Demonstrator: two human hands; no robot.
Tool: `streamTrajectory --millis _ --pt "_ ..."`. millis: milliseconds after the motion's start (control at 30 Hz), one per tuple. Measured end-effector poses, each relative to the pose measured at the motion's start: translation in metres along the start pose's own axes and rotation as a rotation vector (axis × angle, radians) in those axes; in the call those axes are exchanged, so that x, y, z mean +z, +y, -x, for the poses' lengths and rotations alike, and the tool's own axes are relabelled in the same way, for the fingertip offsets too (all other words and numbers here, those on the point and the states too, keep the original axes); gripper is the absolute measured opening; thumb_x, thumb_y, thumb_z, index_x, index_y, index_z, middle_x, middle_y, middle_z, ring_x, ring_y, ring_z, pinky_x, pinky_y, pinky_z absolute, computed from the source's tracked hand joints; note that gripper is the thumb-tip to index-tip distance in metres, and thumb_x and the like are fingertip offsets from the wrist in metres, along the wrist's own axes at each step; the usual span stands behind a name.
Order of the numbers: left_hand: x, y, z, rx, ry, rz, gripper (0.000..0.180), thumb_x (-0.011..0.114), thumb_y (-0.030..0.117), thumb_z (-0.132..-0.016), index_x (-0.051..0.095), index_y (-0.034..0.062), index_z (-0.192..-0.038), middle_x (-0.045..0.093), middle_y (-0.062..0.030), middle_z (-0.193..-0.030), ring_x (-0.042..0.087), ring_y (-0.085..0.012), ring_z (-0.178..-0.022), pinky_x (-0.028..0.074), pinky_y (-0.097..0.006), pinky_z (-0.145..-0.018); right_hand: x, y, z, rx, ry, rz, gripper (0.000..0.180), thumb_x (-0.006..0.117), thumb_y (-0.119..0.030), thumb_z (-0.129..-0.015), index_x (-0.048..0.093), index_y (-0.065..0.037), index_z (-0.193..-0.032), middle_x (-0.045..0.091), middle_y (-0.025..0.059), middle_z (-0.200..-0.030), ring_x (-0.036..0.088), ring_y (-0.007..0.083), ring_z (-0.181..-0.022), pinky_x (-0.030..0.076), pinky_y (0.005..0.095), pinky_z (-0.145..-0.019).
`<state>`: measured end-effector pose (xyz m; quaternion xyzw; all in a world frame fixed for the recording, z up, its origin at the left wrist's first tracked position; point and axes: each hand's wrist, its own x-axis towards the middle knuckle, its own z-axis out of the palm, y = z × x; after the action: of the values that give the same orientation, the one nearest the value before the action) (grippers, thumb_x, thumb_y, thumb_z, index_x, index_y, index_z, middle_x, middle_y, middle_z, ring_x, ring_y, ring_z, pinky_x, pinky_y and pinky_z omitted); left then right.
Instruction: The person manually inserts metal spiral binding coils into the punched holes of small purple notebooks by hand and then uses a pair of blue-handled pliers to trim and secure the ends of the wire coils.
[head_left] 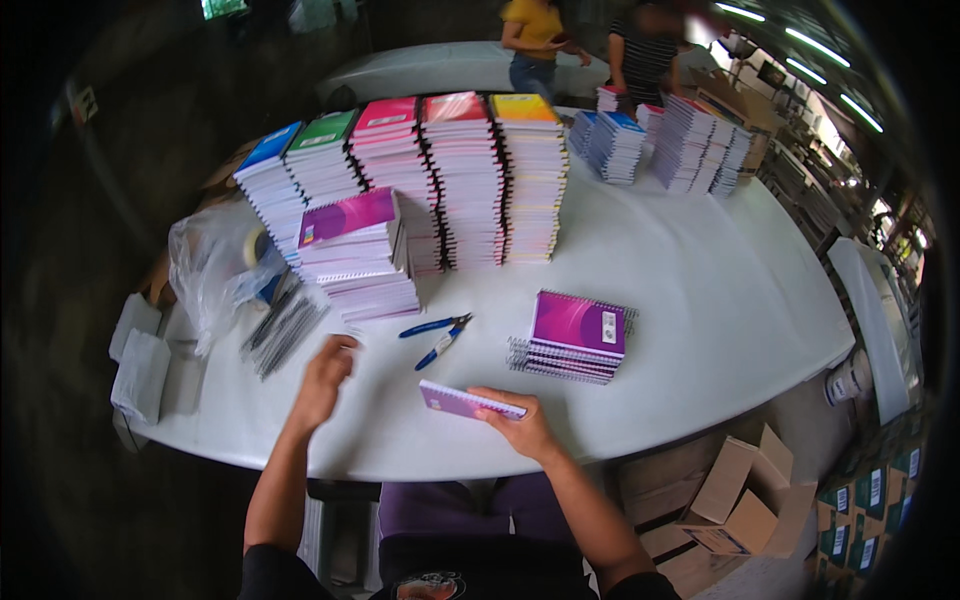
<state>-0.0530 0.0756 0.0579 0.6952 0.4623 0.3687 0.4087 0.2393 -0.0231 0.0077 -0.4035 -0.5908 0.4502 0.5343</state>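
Note:
My right hand (520,424) grips a purple notebook (458,400) by its right end, tilted above the near part of the table. My left hand (325,378) is closed, thumb and fingers together, just right of a bundle of dark wire coils (283,332). Something pale and blurred shows at its fingertips, too unclear to name. Between the hands and farther off lie blue-handled cutting pliers (437,338). To the right sits a short pile of purple notebooks (578,325) with coils sticking out at its sides. A taller purple-topped stack (355,245) stands beyond my left hand.
Tall notebook stacks with blue, green, pink, red and yellow covers (525,108) line the far side of the white table (700,290). A plastic bag (215,265) lies at left. More stacks (690,145) stand far right, near two people. An open carton (745,500) sits below, right.

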Motion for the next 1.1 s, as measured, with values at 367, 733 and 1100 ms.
streamTrajectory --millis 367,733,1100 --pt "0.046 0.021 0.011 0.026 -0.218 -0.174 0.030 0.051 0.029 -0.094 0.057 0.0001 -0.089 0.051 -0.0080 -0.063 0.046 -0.0145 -0.059 0.042 -0.029 -0.060 0.001 0.001 -0.001 0.045 0.053 0.009 0.029 0.061 0.000 -0.084 0.060 0.002 -0.113 0.064 0.0077 -0.105 0.058 0.0100 -0.093 0.046 0.0233 -0.084" --pt "0.038 0.030 0.001 -0.146 -0.354 0.018 0.033 0.053 0.032 -0.093 0.056 0.0013 -0.082 0.042 0.0032 -0.059 0.037 -0.0070 -0.056 0.033 -0.023 -0.052 0.000 0.001 0.000 0.063 0.038 -0.034 0.029 0.059 -0.001 -0.085 0.060 0.001 -0.115 0.064 0.0077 -0.107 0.057 0.0096 -0.094 0.046 0.0236 -0.084" --pt "0.035 0.045 -0.014 0.311 -0.380 -0.262 0.021 0.065 0.016 -0.083 0.056 0.0025 -0.096 0.058 -0.0095 -0.096 0.056 -0.0196 -0.083 0.046 -0.030 -0.072 0.000 -0.004 0.000 0.011 -0.033 -0.025 0.029 0.058 -0.003 -0.087 0.060 -0.002 -0.115 0.065 0.0092 -0.107 0.058 0.0092 -0.093 0.046 0.0236 -0.082"
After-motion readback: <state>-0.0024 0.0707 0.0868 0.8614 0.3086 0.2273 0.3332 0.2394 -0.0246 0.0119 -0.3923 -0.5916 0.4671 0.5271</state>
